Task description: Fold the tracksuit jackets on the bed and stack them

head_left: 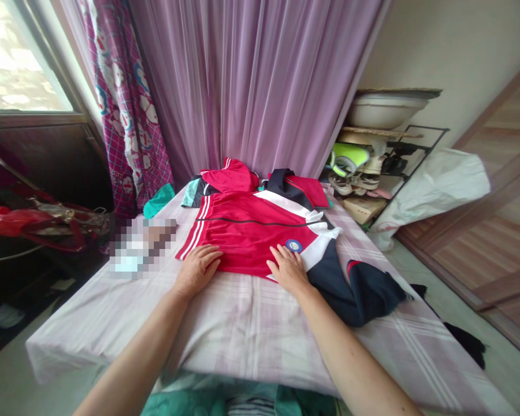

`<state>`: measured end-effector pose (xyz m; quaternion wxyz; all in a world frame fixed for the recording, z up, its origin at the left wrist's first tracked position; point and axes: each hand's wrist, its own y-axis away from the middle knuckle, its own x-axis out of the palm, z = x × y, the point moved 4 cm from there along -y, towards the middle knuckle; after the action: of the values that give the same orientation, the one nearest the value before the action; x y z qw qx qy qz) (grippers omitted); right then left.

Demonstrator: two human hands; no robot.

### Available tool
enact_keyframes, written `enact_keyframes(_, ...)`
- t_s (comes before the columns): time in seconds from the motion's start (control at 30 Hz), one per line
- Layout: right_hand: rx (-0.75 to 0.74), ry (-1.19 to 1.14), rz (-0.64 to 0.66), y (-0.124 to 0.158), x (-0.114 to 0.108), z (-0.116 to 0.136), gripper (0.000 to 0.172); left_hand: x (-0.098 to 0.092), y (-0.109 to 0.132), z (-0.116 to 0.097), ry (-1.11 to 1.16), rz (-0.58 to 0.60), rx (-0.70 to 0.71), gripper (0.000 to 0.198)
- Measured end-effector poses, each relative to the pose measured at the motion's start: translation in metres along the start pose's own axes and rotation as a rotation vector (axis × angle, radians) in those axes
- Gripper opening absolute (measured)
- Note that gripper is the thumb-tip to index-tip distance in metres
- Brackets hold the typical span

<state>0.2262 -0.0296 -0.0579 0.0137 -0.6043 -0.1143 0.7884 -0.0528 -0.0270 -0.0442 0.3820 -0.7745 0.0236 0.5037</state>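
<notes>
A red, white and navy sports jacket (251, 231) lies spread on a table covered with a pale checked cloth (225, 329). My left hand (198, 267) rests flat on the jacket's near left hem, fingers stretched out. My right hand (288, 268) lies flat on the near right part, just below a round blue badge (293, 245). A navy sleeve (359, 292) trails off to the right over the cloth. More red and navy clothing (234, 176) is bunched at the table's far end.
Purple curtains (251, 81) hang behind the table, a patterned pink one (125, 115) at left. A shoe rack (372, 167) with a basin on top stands at right, beside a white bag (433, 185). Red items (34, 225) clutter the left.
</notes>
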Motion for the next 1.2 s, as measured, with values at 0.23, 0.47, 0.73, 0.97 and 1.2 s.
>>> enact_keyframes(0.23,-0.385,-0.185,-0.067,0.015,-0.011,0.027,0.014,0.007,0.001,-0.016,0.048,0.141,0.071,0.03)
enact_keyframes(0.47,-0.388,-0.315,-0.047,0.016,-0.009,0.029,0.017,0.007,0.0,-0.014,0.03,0.13,0.087,0.025)
enact_keyframes(0.73,-0.325,-0.377,-0.028,0.016,-0.009,0.027,0.013,-0.001,-0.001,-0.016,-0.103,0.149,-0.008,0.018)
enact_keyframes(0.97,-0.397,-0.247,-0.047,0.018,-0.013,0.03,0.009,-0.001,-0.001,-0.015,-0.078,0.176,0.016,0.026)
enact_keyframes(1.2,-0.368,-0.2,-0.033,0.017,-0.012,0.028,0.005,0.0,0.0,-0.013,-0.034,0.18,0.031,0.031)
